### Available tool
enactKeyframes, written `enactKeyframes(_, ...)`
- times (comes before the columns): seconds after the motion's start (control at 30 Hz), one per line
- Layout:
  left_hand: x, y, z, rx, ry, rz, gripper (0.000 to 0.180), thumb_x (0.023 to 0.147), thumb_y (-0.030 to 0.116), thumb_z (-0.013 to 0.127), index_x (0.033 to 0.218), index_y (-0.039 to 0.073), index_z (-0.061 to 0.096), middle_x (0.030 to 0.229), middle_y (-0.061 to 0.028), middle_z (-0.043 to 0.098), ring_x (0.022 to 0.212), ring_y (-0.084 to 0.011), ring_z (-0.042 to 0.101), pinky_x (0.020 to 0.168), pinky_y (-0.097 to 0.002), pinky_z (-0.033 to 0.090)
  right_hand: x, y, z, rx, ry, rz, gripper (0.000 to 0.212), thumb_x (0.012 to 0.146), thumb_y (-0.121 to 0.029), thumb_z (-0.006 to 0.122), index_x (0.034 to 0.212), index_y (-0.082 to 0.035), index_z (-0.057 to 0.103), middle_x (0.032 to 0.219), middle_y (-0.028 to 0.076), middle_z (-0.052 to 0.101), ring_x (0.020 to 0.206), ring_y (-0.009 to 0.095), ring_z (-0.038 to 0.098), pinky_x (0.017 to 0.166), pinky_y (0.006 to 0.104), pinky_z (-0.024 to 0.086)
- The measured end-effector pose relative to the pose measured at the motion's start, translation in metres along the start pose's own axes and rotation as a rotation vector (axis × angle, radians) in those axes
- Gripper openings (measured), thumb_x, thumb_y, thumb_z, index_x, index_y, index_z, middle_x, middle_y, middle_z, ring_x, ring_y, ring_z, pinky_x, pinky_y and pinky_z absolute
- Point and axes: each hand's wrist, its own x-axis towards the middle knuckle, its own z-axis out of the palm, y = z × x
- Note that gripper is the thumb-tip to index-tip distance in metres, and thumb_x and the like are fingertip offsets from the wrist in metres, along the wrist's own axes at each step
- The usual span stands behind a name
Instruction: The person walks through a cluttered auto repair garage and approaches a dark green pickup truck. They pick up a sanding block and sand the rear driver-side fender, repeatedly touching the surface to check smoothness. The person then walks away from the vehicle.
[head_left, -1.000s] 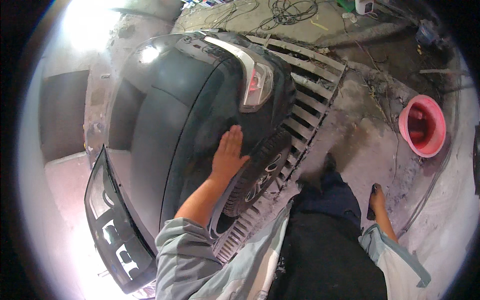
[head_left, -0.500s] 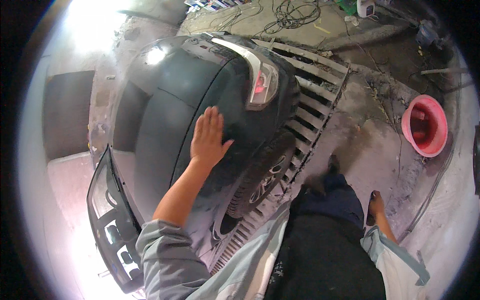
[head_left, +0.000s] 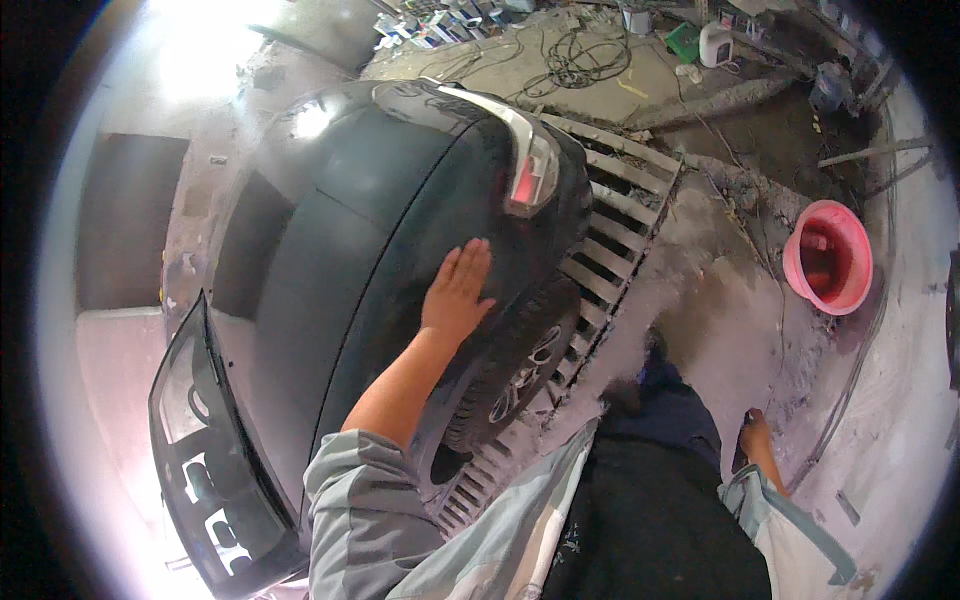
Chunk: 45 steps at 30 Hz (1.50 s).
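Observation:
My left hand (head_left: 458,290) lies flat on the dark fender (head_left: 410,290) of a car, fingers together and pointing away, thumb out to the side. Nothing shows in that hand. Beyond the fingertips is the long headlight (head_left: 525,170), with a reddish patch in its lens. The tyred wheel (head_left: 530,365) stands just right of my left hand, below the fender. A seam divides the fender from the hood (head_left: 330,240). My right hand (head_left: 758,440) hangs low beside my right leg, with a dark patch next to it. Its fingers are too small and shadowed to read.
A slatted floor grate (head_left: 615,235) runs beside and under the car. To the right stands a pink bucket (head_left: 868,260) with reddish contents. Coiled cable (head_left: 575,65), a white jug (head_left: 715,45) and a green container (head_left: 684,42) are at the back. The windshield (head_left: 215,480) is lower left.
My left hand has slid across the fender to the right and a little nearer, toward the wheel. The view has shifted slightly. My right hand stays low at my side.

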Motion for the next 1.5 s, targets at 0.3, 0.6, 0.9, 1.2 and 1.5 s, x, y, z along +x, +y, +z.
enactKeyframes(0.3, -0.135, -0.016, -0.009, 0.021, -0.009, -0.286, 0.083, 0.089, 0.059, 0.049, 0.150, 0.006, 0.029, 0.160, -0.0101, 0.015, 0.149, -0.0271, 0.009, 0.120, -0.0435, 0.006, -0.003, -0.008, 0.025, -0.130, 0.042, -0.264, 0.035, 0.086, -0.006, 0.050, 0.122, -0.005, 0.053, 0.104, 0.030, 0.063, 0.098, 0.048, 0.061, 0.080, 0.0513, 0.050)
enactKeyframes(0.6, -0.082, -0.013, -0.025, -0.021, -0.032, -0.377, 0.087, 0.088, 0.060, 0.050, 0.150, 0.004, 0.027, 0.160, -0.0115, 0.015, 0.148, -0.0290, 0.009, 0.119, -0.0456, 0.007, 0.028, -0.019, 0.011, -0.205, -0.011, -0.173, 0.034, 0.086, -0.007, 0.054, 0.119, -0.005, 0.056, 0.102, 0.030, 0.064, 0.097, 0.048, 0.061, 0.080, 0.0497, 0.050)
enactKeyframes(0.9, 0.075, 0.055, 0.014, -0.109, -0.139, -0.102, 0.086, 0.092, 0.060, 0.043, 0.149, -0.002, 0.025, 0.159, -0.0138, 0.017, 0.149, -0.0267, 0.008, 0.120, -0.0398, 0.006, 0.114, 0.050, -0.041, -0.021, 0.090, -0.246, 0.041, 0.082, -0.001, 0.050, 0.122, -0.005, 0.056, 0.113, 0.028, 0.062, 0.107, 0.043, 0.059, 0.091, 0.0438, 0.047)
enactKeyframes(1.2, 0.056, -0.003, -0.032, -0.174, 0.112, -0.415, 0.078, 0.089, 0.048, 0.055, 0.147, 0.000, 0.032, 0.158, -0.0147, 0.022, 0.147, -0.0302, 0.015, 0.119, -0.0446, 0.010, 0.150, -0.037, -0.087, -0.291, -0.094, -0.272, 0.042, 0.078, -0.003, 0.048, 0.119, -0.002, 0.058, 0.114, 0.026, 0.062, 0.108, 0.043, 0.058, 0.091, 0.0437, 0.046)
enactKeyframes(1.5, -0.087, -0.001, -0.035, -0.151, 0.047, -0.755, 0.083, 0.082, 0.046, 0.065, 0.141, -0.005, 0.036, 0.154, -0.0226, 0.025, 0.145, -0.0377, 0.019, 0.117, -0.0506, 0.015, 0.171, -0.135, -0.060, -0.220, -0.131, -0.308, 0.044, 0.079, -0.004, 0.050, 0.123, -0.007, 0.056, 0.111, 0.025, 0.063, 0.106, 0.038, 0.061, 0.089, 0.0414, 0.047)
